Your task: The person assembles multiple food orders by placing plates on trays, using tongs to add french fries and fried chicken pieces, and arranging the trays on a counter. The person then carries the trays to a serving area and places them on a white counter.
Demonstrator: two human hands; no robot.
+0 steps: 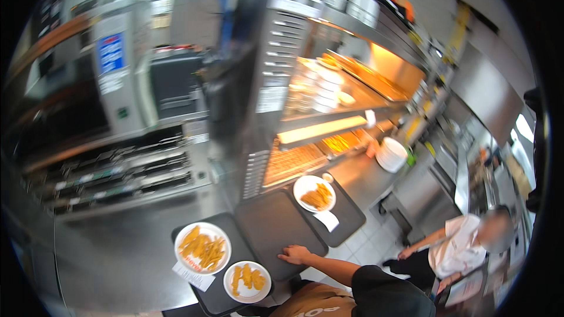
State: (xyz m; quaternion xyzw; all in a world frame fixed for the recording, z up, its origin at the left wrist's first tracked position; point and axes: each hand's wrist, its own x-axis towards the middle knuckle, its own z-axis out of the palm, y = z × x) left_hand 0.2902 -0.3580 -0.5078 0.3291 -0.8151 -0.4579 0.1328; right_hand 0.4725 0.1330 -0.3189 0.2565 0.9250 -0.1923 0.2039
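Observation:
My right hand [295, 255] rests on the near part of a bare dark tray [267, 223], fingers stretched out over its surface and holding nothing that I can see. Left of it, another dark tray [239, 245] carries a white bowl of fries [202, 249] and a smaller white bowl with fried pieces [247, 282]. A paper slip [200, 279] lies beside these bowls. On the tray to the right [348, 223] stand a white bowl of fries and fried food [315, 195], a small pale cup [328, 177] and a white slip [326, 221]. My left hand is out of view.
Behind the trays rises a lit heated cabinet [352, 94] with food on its shelves. A stack of white bowls [392, 154] stands on the steel counter to its right. A steel counter [117, 252] extends left. A co-worker in a white shirt [455, 246] stands at the right.

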